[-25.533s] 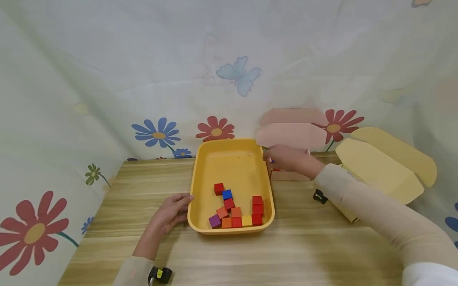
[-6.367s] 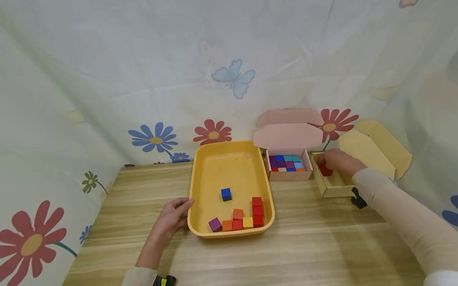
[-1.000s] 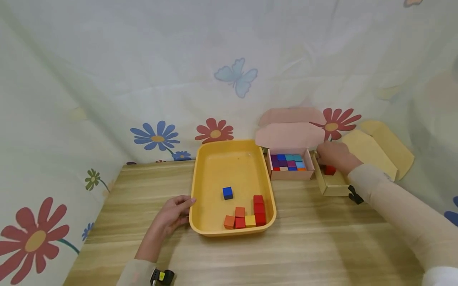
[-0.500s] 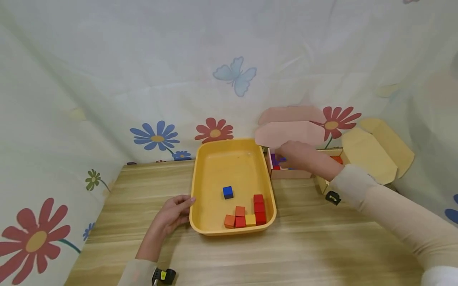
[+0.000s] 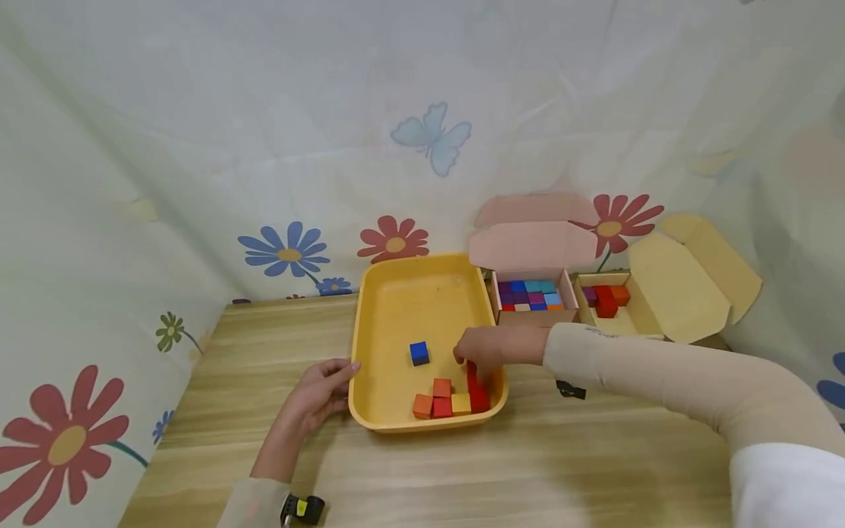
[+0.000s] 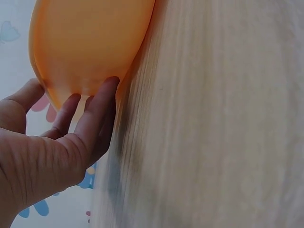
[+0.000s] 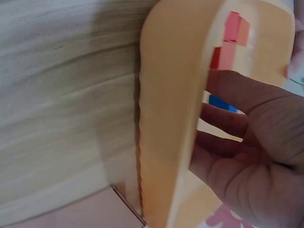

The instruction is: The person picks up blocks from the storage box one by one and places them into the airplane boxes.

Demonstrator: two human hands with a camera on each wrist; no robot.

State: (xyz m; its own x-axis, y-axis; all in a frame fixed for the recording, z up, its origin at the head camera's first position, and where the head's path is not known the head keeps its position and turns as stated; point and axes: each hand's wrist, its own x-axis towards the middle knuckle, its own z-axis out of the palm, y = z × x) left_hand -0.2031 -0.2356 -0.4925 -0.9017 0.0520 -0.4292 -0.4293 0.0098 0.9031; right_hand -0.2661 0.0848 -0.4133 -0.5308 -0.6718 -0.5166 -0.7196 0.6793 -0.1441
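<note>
The yellow tray lies on the table with several cubes in its near part. My left hand holds its left side, thumb at the rim and fingers against the outer wall, as the left wrist view also shows. Over the right rim reaches my right hand, just above a column of red cubes. In the right wrist view the thumb and fingers are spread apart, their tips hidden behind the rim. Left of the red column stand a yellow cube, another red one and two orange cubes. A blue cube sits alone.
Behind and right of the tray is an open pink box packed with coloured cubes. Beside it an open pale yellow box contains purple, red and orange cubes. Wooden table runs in front; a flowered sheet hangs behind.
My right hand has moved left from the pale yellow box, past the pink box, to the tray. Since 6.4 s ago the purple cube has left the tray; the left hand stays put.
</note>
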